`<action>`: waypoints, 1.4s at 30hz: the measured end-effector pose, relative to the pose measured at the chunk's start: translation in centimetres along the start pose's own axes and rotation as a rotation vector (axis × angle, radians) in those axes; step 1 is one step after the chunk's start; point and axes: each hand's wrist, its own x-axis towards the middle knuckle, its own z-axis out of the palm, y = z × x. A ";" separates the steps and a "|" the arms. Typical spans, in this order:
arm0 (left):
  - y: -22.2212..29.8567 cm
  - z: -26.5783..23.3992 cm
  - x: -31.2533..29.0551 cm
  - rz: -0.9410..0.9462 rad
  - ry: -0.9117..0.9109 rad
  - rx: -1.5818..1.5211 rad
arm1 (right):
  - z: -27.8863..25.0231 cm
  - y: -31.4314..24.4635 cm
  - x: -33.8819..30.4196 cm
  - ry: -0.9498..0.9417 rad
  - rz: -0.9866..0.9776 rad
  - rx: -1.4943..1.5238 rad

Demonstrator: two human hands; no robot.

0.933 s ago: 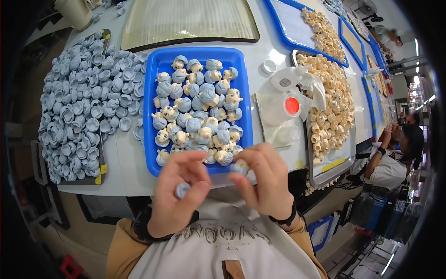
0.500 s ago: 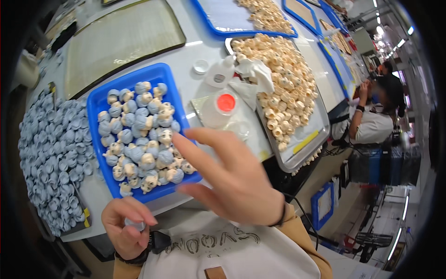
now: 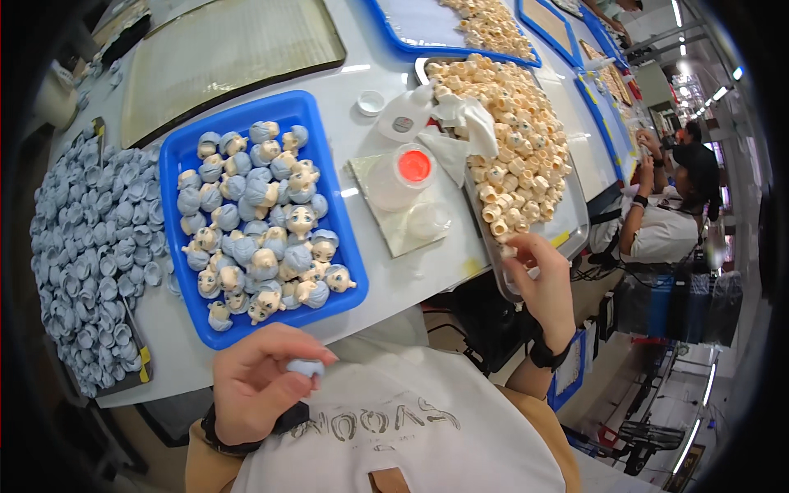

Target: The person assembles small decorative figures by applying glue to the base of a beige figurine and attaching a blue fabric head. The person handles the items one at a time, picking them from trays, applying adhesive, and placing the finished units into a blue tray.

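My left hand [image 3: 261, 380] pinches a light blue doll hair piece [image 3: 306, 367] between thumb and fingers, in front of the blue tray [image 3: 339, 185]. Inside that tray lie several doll heads [image 3: 301, 220] with blue hair on them, some with painted faces upward. Over at the right, my right hand [image 3: 542, 283] has its thumb and forefinger closed on a small cream doll head [image 3: 509, 249], partly hidden by the fingers. It is at the near corner of a metal tray [image 3: 578, 215] heaped with bare cream doll heads [image 3: 514, 135].
Loose blue hair pieces [image 3: 94, 246] are piled at the left. Between the trays stand a cloudy container with a red-orange top [image 3: 414, 166], a small clear cup [image 3: 429, 220], a white bottle [image 3: 403, 117] and crumpled tissue [image 3: 470, 123]. Another person [image 3: 662, 222] sits at the right.
My right hand has moved from over the blue tray to the metal tray and closed on a doll head. The left hand, still holding the hair piece, has shifted right.
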 end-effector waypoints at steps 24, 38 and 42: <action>-0.6 1.0 0.5 -0.151 -0.240 0.044 | 4.8 -12.0 -1.1 -0.192 -0.681 0.804; -1.0 0.5 0.4 -0.138 -0.298 0.197 | 5.5 -12.4 -1.2 -0.195 -0.783 0.697; -0.8 0.6 0.0 -0.231 -0.233 0.018 | 5.6 -12.2 -1.1 -0.227 -0.751 0.751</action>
